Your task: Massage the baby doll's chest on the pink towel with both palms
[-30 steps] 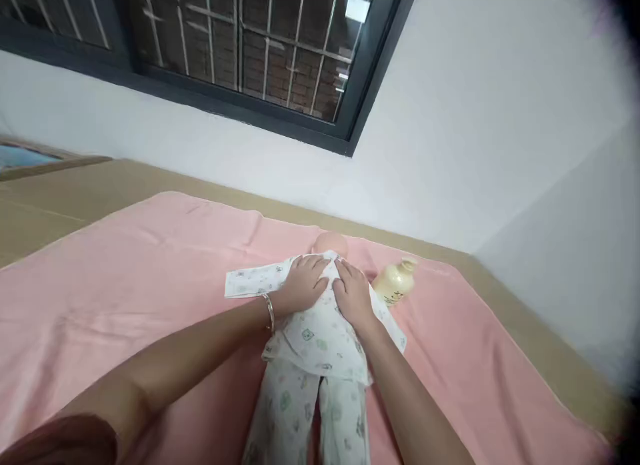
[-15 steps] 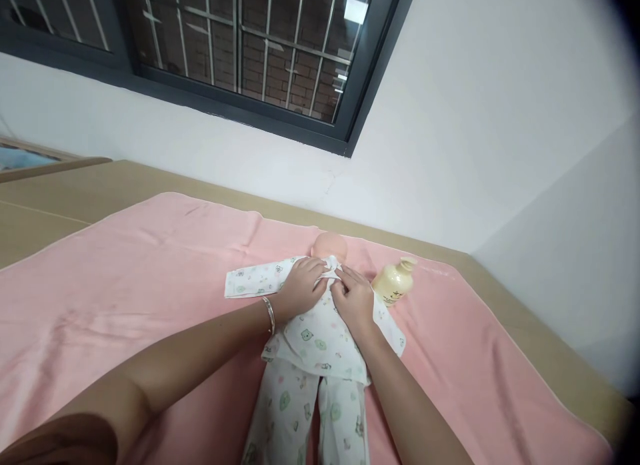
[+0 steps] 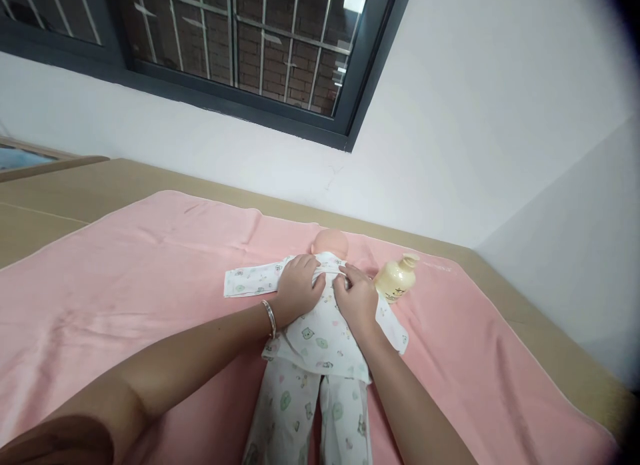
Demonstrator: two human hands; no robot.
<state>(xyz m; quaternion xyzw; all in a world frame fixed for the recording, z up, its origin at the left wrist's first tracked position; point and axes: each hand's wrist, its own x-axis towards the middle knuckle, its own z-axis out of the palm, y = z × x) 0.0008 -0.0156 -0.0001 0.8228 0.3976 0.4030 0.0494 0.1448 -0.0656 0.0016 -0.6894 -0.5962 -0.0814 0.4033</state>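
Note:
A baby doll lies on a pink blanket, its head toward the wall. It is dressed in a white printed shirt and matching trousers. At the upper chest, just under the neck, my left hand grips a fold of the shirt between thumb and fingers. Opposite it, my right hand pinches the same fold from the right side. One sleeve stretches out flat to the left; the other slants down to the right, partly behind my right wrist. My hands hide part of the chest.
Close to the doll's right-hand sleeve stands a pale yellow pump bottle, leaning slightly. The pink blanket covers much of the wooden surface. Behind it rise a white wall and a dark-framed barred window.
The cloth under my fingers, bunched up at the collar before, now lies smoother across the upper chest. Both hands have shifted only slightly, and the camera view has moved a little.

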